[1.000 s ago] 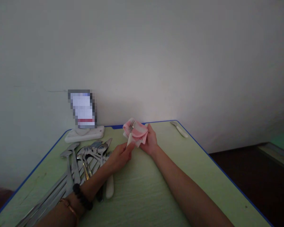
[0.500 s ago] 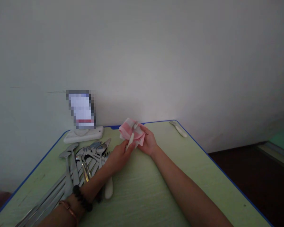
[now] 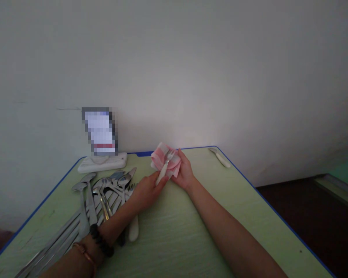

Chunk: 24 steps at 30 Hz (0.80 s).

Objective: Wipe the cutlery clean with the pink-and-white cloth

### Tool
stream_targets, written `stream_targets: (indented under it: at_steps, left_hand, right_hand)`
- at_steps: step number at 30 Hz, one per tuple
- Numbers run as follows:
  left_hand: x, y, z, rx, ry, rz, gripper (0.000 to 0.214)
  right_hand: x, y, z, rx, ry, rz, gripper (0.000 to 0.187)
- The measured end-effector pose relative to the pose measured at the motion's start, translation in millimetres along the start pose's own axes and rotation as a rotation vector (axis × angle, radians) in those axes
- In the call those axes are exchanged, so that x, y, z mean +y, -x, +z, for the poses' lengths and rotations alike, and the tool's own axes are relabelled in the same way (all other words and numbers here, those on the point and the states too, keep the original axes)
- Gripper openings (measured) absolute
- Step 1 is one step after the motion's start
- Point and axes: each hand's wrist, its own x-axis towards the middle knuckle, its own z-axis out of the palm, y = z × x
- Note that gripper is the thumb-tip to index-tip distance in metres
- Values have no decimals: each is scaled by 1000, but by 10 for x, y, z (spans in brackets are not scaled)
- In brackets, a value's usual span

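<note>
My left hand (image 3: 149,190) is closed round the white handle of a small fork (image 3: 164,168), its metal tines pointing up and away from me. Behind the tines lies a pink and white checked cloth (image 3: 159,155), bunched in my right hand (image 3: 185,172). The right fingers are partly hidden behind the cloth, with the thumb along its right side. Under and beside my left forearm spreads a pile of metal cutlery (image 3: 104,193), with spoons, forks and long-handled pieces. A white-handled piece of cutlery (image 3: 220,157) lies apart at the far right corner.
A blurred-out screen (image 3: 100,131) stands on a white base (image 3: 103,163) at the back left, close to the wall. The light green table (image 3: 176,247) has a blue edge. Its far side meets the pale wall (image 3: 174,77). Dark floor (image 3: 301,204) shows at the right.
The fork has shifted slightly right, and more of its tines and handle now show in front of the cloth. The cloth has moved a little right, and my right thumb stands more upright.
</note>
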Motion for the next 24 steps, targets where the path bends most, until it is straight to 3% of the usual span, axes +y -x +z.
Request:
stream_targets:
  at_steps: [7, 15, 19, 24]
  left_hand:
    - [42, 3, 13, -52, -197, -65, 41]
    - [47, 31, 16, -85, -253, -37, 45]
    - [34, 37, 15, -71, -232, -48, 44]
    - [-15, 27, 10, 5, -39, -28, 38]
  right_hand:
    - [-22, 9, 14, 40, 20, 11, 58]
    - [7, -39, -49, 74, 36, 33, 57]
    - [18, -52, -55, 126, 64, 43, 60]
    - [33, -60, -41, 137, 47, 94, 61]
